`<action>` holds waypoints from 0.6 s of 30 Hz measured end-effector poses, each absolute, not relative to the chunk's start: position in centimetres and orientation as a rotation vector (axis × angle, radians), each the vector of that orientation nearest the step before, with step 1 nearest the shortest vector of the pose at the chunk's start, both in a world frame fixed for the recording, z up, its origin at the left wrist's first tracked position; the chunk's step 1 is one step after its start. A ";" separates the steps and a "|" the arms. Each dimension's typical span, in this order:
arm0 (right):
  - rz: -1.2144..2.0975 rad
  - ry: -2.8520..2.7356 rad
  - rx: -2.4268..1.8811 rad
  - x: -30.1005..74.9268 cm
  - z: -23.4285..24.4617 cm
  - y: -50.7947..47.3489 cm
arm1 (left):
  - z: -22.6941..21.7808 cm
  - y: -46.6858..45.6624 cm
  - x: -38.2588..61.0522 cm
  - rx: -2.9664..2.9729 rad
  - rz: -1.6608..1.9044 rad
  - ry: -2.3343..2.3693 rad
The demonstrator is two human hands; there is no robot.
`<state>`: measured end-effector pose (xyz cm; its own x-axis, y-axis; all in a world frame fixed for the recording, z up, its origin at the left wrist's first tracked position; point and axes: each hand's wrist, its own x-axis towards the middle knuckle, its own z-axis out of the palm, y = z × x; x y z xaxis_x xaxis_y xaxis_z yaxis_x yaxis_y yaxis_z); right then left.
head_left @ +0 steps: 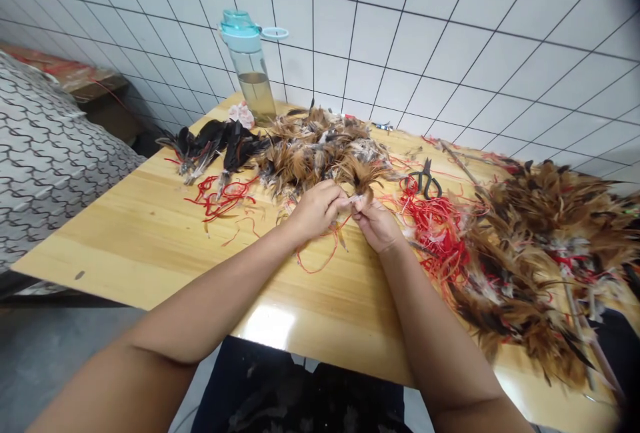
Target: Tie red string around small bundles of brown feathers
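A small bunch of brown feathers [361, 171] fans upward over the middle of the table, its pale quill ends between my two hands. My left hand [319, 209] is closed, with thumb and fingertips pinching at the left side of those quills. From the right, my right hand [375, 223] pinches the same pale base. A thin red string [320, 269] hangs from between the hands and loops onto the tabletop below. Just behind lies a heap of loose brown and grey feathers [310, 153]. Which fingers hold the string cannot be made out.
Black scissors [427, 181] lie right of my hands, beside tangled red string [440, 233]. Large brown feather bundles [540, 213] cover the table's right side. Black feather bunches [240, 146] lie left, near a water bottle [255, 79] by the tiled wall [340, 33].
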<state>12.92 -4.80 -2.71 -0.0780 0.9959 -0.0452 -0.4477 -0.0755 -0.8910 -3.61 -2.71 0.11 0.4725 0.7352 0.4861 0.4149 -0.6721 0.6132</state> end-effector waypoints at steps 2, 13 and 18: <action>1.562 -0.817 -0.819 12.9 -2.7 -4.8 | 0.0 -2.7 -3.6 2.427 1.126 0.863; 1.772 -0.699 -0.815 12.3 -2.4 -5.2 | 0.8 -3.0 -3.7 1.942 1.091 0.609; 1.827 -0.695 -0.813 11.8 -1.9 -5.6 | 0.6 -3.2 -3.4 1.559 1.019 0.607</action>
<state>11.85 -5.59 -1.88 -0.2955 0.9288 -0.2235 -0.5458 -0.3561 -0.7585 -3.39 -3.25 0.62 0.4946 0.8215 0.2837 -0.1411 -0.2461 0.9589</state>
